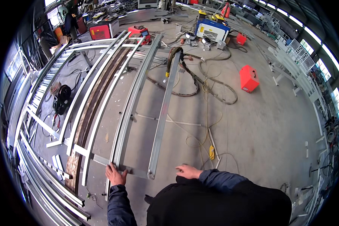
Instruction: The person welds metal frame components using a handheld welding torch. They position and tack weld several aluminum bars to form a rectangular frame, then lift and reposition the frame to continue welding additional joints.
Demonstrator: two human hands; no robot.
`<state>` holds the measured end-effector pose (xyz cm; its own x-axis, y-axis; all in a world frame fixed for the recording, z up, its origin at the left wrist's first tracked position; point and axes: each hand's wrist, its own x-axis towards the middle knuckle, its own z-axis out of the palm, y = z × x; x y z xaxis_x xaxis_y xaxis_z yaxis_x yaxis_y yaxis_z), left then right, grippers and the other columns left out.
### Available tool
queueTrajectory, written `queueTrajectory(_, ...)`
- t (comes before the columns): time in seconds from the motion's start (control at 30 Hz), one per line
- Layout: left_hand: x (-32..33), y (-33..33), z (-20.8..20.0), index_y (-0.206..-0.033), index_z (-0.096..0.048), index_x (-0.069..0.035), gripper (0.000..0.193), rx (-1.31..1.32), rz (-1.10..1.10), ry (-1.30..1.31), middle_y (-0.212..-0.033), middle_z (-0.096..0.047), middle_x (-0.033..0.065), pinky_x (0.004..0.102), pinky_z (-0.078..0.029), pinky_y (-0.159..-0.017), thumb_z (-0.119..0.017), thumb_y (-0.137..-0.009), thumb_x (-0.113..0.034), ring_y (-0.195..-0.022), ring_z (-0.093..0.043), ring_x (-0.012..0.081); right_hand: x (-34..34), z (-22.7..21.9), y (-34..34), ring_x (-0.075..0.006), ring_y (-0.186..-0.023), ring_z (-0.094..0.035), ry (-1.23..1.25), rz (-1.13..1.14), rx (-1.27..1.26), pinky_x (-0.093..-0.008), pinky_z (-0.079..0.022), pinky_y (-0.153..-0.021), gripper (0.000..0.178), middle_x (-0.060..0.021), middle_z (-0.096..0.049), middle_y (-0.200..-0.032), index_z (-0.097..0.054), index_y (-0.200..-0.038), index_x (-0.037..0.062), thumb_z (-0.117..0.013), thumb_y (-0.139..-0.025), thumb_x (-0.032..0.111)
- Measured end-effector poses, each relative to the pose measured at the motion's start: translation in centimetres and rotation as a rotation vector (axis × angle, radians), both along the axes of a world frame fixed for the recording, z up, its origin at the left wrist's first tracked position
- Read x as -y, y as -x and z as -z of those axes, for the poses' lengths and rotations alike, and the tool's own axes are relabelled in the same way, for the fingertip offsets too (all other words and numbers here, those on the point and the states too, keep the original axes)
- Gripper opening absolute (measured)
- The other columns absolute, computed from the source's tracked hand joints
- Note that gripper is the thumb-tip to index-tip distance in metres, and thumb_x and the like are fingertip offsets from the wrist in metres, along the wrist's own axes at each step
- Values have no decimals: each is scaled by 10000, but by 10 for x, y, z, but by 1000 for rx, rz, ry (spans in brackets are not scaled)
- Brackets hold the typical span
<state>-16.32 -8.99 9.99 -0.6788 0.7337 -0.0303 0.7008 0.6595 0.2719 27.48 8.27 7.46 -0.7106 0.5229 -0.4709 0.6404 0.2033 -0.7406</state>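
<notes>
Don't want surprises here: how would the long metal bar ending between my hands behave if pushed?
The metal bar looks straight, so probably stiff. Its flat sides suggest sliding, not rolling. Bundled cable at its far end might drag.

A wide fisheye view is provided by the left of two side-by-side cameras worn on the person's head. The lens is pitched downward and forward over the dark-clothed torso (214, 205). The left hand (116, 175) and right hand (189, 172) are framed at close range, low in the view; the workshop floor (275, 124) is shown receding beyond, and straight edges are bent toward the black rim.
</notes>
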Motion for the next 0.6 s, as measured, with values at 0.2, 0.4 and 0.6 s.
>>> queueTrajectory(0.2, -21, -3, 29, -1716, -276, -2, 1078, -91, -241, 78, -1665, -400, 277, 573, -242, -1294, -856, -854, -288, -1558, -353, 448, -157, -21, -182, -353, -996, -776, -140, 477, 73, -459, -602, -866, 504, -179, -807, -1067, -697, -1367, 13, -692, -1020, 377)
queueTrajectory(0.4, -50, -15, 26, -1760, -220, -61, 1061, -311, -184, 249, -1665, -455, 231, 539, -377, -1231, -795, -905, -311, -1483, -496, 398, -254, 8, -279, -378, -1024, -773, -240, 701, 110, -464, -600, -886, 461, -206, -803, -1091, -734, -1291, 5, -698, -1014, 372)
queueTrajectory(0.6, -116, -9, -26, -1605, -470, 12, 794, -73, -58, 867, -1569, -514, 367, 559, -432, -1205, -641, -1029, -508, -1426, -521, 514, -337, 91, -289, -235, -797, -749, -33, 901, 113, -397, -579, -768, 444, -120, -792, -921, -765, -1212, -15, -713, -991, 367)
